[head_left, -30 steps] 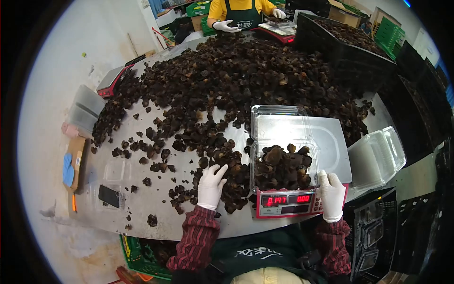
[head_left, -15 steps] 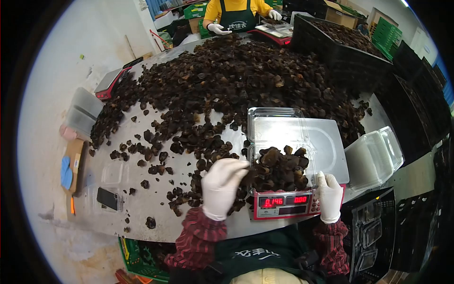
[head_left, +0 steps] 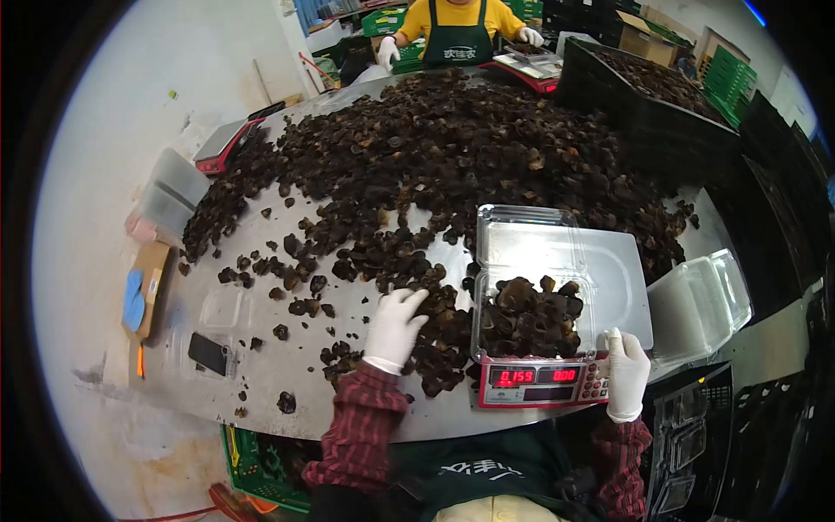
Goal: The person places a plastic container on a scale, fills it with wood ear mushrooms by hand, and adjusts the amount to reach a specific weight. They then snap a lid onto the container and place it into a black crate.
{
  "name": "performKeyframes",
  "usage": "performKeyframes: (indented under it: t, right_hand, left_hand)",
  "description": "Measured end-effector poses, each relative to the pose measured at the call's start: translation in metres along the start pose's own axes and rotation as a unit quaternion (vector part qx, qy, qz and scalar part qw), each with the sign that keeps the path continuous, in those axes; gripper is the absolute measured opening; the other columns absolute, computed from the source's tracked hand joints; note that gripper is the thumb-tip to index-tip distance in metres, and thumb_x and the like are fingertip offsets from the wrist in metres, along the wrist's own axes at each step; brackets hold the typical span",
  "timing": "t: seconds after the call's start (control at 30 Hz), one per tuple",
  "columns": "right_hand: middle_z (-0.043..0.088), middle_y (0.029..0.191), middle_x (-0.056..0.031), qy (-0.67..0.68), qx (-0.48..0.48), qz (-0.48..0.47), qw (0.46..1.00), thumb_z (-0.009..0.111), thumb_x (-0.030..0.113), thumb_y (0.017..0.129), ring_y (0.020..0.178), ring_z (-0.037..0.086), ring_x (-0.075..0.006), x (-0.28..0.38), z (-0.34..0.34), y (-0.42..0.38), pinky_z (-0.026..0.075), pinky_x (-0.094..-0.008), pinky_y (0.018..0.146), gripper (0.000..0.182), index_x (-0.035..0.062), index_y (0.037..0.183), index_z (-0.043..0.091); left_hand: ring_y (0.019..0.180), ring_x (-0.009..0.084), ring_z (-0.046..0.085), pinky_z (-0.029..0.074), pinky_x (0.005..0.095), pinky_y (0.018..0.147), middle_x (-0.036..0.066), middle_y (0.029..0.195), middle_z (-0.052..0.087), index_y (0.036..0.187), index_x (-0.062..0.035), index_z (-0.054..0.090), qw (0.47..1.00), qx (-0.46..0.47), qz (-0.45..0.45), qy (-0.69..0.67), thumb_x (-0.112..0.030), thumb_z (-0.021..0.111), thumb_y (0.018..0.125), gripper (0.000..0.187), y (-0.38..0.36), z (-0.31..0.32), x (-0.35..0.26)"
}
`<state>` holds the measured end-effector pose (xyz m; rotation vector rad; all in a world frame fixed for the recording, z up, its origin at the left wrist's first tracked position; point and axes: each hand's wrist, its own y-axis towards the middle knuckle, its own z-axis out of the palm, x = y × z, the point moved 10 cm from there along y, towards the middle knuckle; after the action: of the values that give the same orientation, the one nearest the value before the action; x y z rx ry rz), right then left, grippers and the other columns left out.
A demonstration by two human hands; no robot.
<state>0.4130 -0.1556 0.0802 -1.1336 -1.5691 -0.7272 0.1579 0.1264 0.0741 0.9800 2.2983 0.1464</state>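
My left hand (head_left: 396, 329), in a white glove, lies with fingers spread on loose dark dried fungus pieces (head_left: 435, 165) that cover the metal table (head_left: 261, 383). Just to its right, a clear hinged plastic container (head_left: 531, 317), lid open and partly filled with fungus, sits on a red scale (head_left: 544, 383) whose display reads 0.159. My right hand (head_left: 626, 374), also gloved, rests against the scale's right front corner and holds nothing.
A stack of clear containers (head_left: 700, 296) stands right of the scale, black crates (head_left: 661, 104) behind. A person in yellow with a green apron (head_left: 457, 35) works at the far end. A second scale (head_left: 222, 143), plastic boxes (head_left: 170, 191) and a phone (head_left: 207, 352) lie left.
My left hand carried fungus to the container, let it go, and moved back onto the pile. The scale reading rose from 0.147 to 0.159. My right hand stayed by the scale.
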Motion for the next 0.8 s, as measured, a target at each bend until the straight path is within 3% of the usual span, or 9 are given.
performKeyframes:
  t: [0.07,0.1,0.2,0.37,0.47,0.53,0.63,0.73,0.8]
  right_hand:
    - [0.054,0.063,-0.0001,-0.012,0.020,0.013,1.000,0.056,0.019,0.095,0.043,0.043,-0.0041,0.003,0.006,-0.003,0.032,-0.0204,0.041,0.022,-0.0005,0.086,0.063]
    - [0.050,0.052,0.0012,0.012,0.006,0.003,1.000,0.060,0.018,0.091,0.043,0.042,-0.0035,0.003,0.006,-0.003,0.031,-0.0209,0.040,0.020,0.0019,0.080,0.063]
    - [0.053,0.056,0.0010,0.006,0.009,0.004,1.000,0.060,0.019,0.092,0.045,0.043,-0.0030,0.004,0.007,-0.003,0.033,-0.0206,0.041,0.022,0.0008,0.080,0.063]
    - [0.053,0.058,0.0009,0.002,0.002,-0.001,1.000,0.060,0.020,0.093,0.045,0.044,-0.0035,0.002,0.004,-0.003,0.034,-0.0200,0.042,0.023,-0.0007,0.084,0.064]
    - [0.052,0.059,0.0010,-0.004,0.009,-0.003,1.000,0.059,0.021,0.093,0.045,0.045,-0.0040,0.003,0.007,-0.004,0.034,-0.0197,0.043,0.024,-0.0011,0.086,0.063]
    - [0.053,0.059,0.0008,-0.008,0.008,-0.005,1.000,0.060,0.021,0.093,0.046,0.045,-0.0039,0.003,0.008,-0.005,0.035,-0.0198,0.043,0.024,-0.0012,0.086,0.064]
    - [0.055,0.062,0.0010,0.015,0.026,0.015,0.999,0.060,0.020,0.092,0.048,0.046,-0.0036,0.001,0.014,-0.006,0.036,-0.0210,0.044,0.022,-0.0008,0.087,0.065]
    - [0.056,0.062,0.0008,0.012,0.024,-0.010,1.000,0.060,0.019,0.092,0.048,0.047,-0.0036,0.003,0.016,-0.007,0.037,-0.0211,0.045,0.021,-0.0007,0.088,0.065]
    - [0.057,0.064,0.0008,0.013,0.029,0.001,1.000,0.060,0.019,0.093,0.050,0.046,-0.0032,0.002,0.015,-0.008,0.036,-0.0201,0.045,0.021,-0.0009,0.089,0.065]
  left_hand:
    - [0.099,0.0276,0.057,0.048,0.0344,0.081,0.011,0.102,0.060,0.104,-0.0100,0.067,0.995,0.082,-0.033,0.042,-0.006,0.070,0.073,0.031,-0.012,0.025,0.040]
    - [0.093,0.0272,0.059,0.048,0.0349,0.078,0.010,0.096,0.060,0.098,-0.0091,0.067,0.997,0.064,-0.031,-0.003,-0.006,0.070,0.072,0.026,-0.018,0.033,0.057]
    - [0.076,0.0235,0.062,0.050,0.0318,0.072,0.009,0.083,0.063,0.089,-0.0042,0.067,0.994,-0.001,-0.035,-0.100,0.000,0.067,0.073,0.016,-0.021,0.019,0.065]
    - [0.079,0.0140,0.061,0.048,0.0249,0.072,0.006,0.087,0.064,0.089,-0.0007,0.066,0.965,-0.023,-0.121,-0.232,0.006,0.063,0.077,0.014,-0.013,0.004,0.057]
    - [0.081,0.0112,0.060,0.048,0.0237,0.074,0.005,0.091,0.064,0.092,0.0004,0.065,0.955,-0.071,-0.071,-0.278,0.008,0.062,0.080,0.014,0.001,-0.012,0.011]
    - [0.078,0.0096,0.061,0.049,0.0234,0.068,0.004,0.089,0.064,0.094,-0.0007,0.065,0.917,-0.097,-0.073,-0.380,0.006,0.065,0.080,0.015,0.009,-0.016,-0.015]
    - [0.083,0.0097,0.060,0.049,0.0215,0.072,0.007,0.097,0.066,0.096,-0.0002,0.064,0.917,-0.074,0.018,-0.391,0.007,0.066,0.081,0.017,0.022,-0.026,-0.084]
    - [0.082,0.0171,0.064,0.051,0.0265,0.074,0.010,0.096,0.068,0.092,-0.0032,0.067,0.953,-0.065,0.167,-0.246,0.005,0.067,0.078,0.017,0.033,-0.019,-0.136]
    - [0.087,0.0212,0.064,0.051,0.0295,0.077,0.009,0.096,0.068,0.093,-0.0053,0.068,0.957,0.018,0.229,-0.179,0.002,0.067,0.078,0.016,0.035,0.005,-0.154]
